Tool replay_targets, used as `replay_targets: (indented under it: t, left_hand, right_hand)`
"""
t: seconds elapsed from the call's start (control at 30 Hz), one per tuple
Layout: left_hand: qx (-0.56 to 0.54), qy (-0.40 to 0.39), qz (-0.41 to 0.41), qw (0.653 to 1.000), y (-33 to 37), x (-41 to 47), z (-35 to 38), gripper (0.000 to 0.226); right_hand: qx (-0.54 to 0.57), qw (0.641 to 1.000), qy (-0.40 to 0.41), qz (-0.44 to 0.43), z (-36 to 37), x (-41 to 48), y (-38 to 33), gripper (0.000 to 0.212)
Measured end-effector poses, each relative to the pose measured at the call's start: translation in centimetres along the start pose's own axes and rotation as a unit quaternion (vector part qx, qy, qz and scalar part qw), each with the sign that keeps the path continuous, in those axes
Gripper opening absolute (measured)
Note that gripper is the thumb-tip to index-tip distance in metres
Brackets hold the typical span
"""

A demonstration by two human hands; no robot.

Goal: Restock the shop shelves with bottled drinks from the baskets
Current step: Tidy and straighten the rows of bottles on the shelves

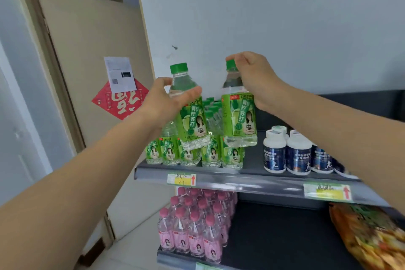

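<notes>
Nearest to me, both bare arms are reaching up and forward. The left hand [166, 98] is wrapping its fingers round the shoulder of one lime soda bottle [194, 123]. The right hand [252, 76] is gripping a second lime soda bottle [238, 116] from above, at the neck and green cap. Both bottles are hanging upright, side by side and a little apart, just over the front of the upper shelf [230, 180], and neither is set down yet.

Under them the front row of green bottles [190, 155] is already standing along the shelf lip, with more green caps showing behind. I cannot tell whether those are stacked. On the lower shelf the pink bottles [192, 226] are packed in a tight block. So a good part of the job looks done, though the baskets are out of sight and I cannot judge how much stock is waiting.

For room, a strip of bare shelf is lying between the green block and the white-capped jars [295, 155], which looks the likeliest gap. Nothing is hanging overhead. The wall [241, 17] is closing off the back, and the door [87, 61] is standing close to the shelf's left end.
</notes>
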State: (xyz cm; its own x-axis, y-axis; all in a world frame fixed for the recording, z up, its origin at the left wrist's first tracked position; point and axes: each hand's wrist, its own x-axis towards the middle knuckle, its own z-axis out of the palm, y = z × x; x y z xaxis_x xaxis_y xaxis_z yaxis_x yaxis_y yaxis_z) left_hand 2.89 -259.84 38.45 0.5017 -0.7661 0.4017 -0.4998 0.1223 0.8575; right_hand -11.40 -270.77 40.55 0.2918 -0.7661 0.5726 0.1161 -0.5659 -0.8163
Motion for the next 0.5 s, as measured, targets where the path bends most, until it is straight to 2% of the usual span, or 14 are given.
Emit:
replay_targets:
  t: [0.27, 0.37, 0.5]
  left_hand:
    - [-0.042, 0.020, 0.013, 0.999, 1.8, 4.9, 2.1, 0.066]
    - [-0.060, 0.025, 0.017, 0.998, 2.4, 6.8, 3.3, 0.064]
    - [-0.090, 0.049, 0.030, 0.994, 3.3, 9.0, 5.2, 0.059]
  right_hand:
    - [-0.054, 0.998, 0.046, 0.004, -4.3, 7.3, -0.1, 0.024]
    - [-0.132, 0.990, 0.052, -0.007, -4.9, 9.5, 1.1, 0.024]
    - [-0.253, 0.967, 0.037, 0.004, -5.0, 10.8, 4.1, 0.034]
